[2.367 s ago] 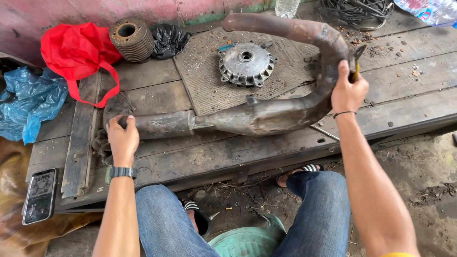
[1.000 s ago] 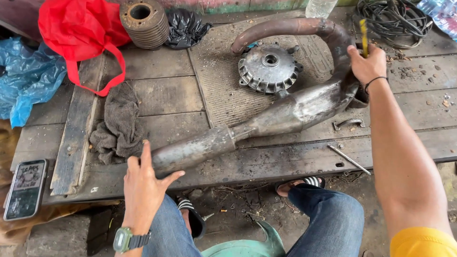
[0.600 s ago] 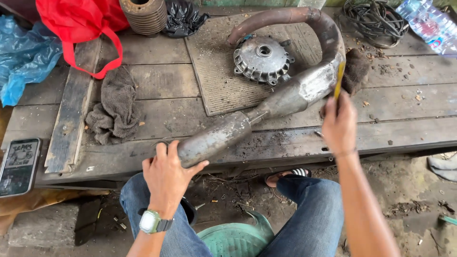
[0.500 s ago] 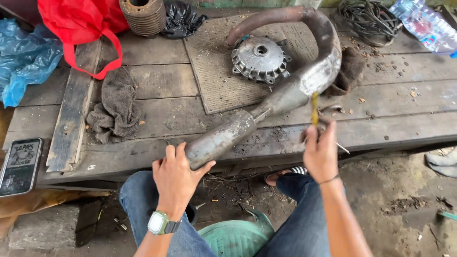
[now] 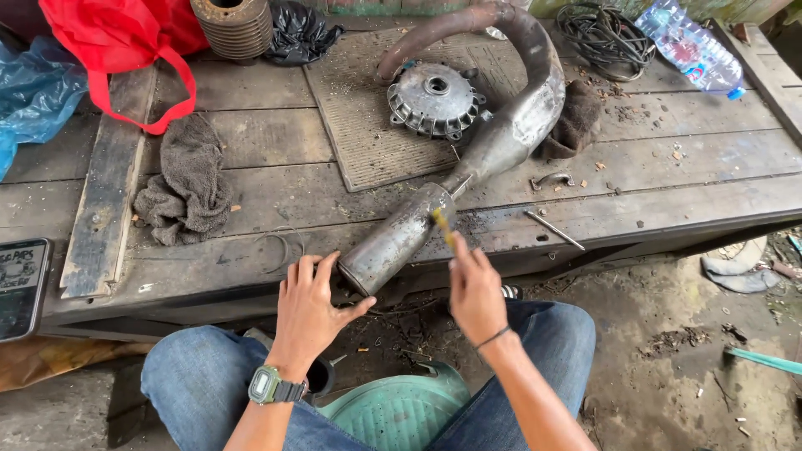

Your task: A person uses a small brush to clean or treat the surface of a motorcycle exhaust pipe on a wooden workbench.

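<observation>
Resting open at the exhaust pipe point(image 5: 468, 179) mouth, left hand point(image 5: 311, 309) steadies it. Right hand point(image 5: 474, 292) has dropped from the bend, gripping a yellow tool point(image 5: 442, 227) near the muffler end; pipe now angled across surface point(image 5: 251, 150)

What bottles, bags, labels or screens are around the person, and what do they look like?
Plastic bottle: far right of the bench, lying down, clear with a pink and blue label.
Red bag: far left, cloth, loop handles.
Blue bag: left edge, crumpled plastic.
Black bag: top middle, crumpled.
Phone: lower left, dark screen.
Wristwatch: left wrist, small grey screen.
</observation>
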